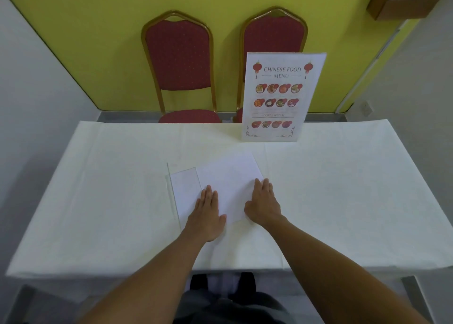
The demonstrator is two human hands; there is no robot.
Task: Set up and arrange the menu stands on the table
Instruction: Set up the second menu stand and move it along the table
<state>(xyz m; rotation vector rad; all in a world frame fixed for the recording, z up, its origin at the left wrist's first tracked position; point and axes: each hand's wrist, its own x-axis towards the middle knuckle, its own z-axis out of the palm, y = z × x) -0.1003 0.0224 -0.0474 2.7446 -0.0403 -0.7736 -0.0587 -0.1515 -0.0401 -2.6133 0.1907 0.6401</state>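
One menu stand is upright at the table's far edge. A second clear stand lies flat at the middle, a white sheet on it. The left hand and right hand press flat on the sheet, fingers straight and close together, pinching nothing. The paper looks light and floppy, the stand stiff and slick; gripping its side edges seems safest.

Upright menu stand, far side of surface: heading "CHINESE FOOD MENU"; lower line "HOUSES SPECIAL", partly blurred. Other print too small to read.
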